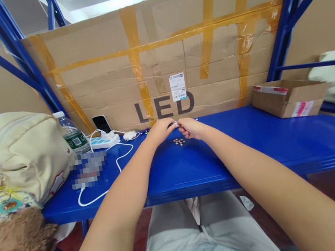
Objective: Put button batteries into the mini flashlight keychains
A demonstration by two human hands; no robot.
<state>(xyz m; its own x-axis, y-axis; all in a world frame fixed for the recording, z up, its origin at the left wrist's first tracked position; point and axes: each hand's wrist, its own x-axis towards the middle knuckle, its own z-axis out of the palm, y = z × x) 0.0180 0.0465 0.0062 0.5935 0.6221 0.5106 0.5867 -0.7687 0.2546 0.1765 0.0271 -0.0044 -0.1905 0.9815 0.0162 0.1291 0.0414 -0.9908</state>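
Over the back half of the blue table, my left hand point(161, 131) and my right hand point(191, 128) meet, fingertips almost touching. Both are closed in a pinch around a small shiny object point(174, 123), too small and too covered by fingers to name. A cluster of several small round metallic pieces point(179, 141) lies on the table just below my hands. Small dark items point(147, 131) show behind my left hand, partly hidden by it.
On the left are a cream bag point(28, 151), a water bottle point(73, 134), a power strip point(104, 141) with white cables and a blurred flat item point(89, 170). An open cardboard box point(290, 96) stands right. A cardboard wall point(110, 88) closes the back of the blue table point(252, 141).
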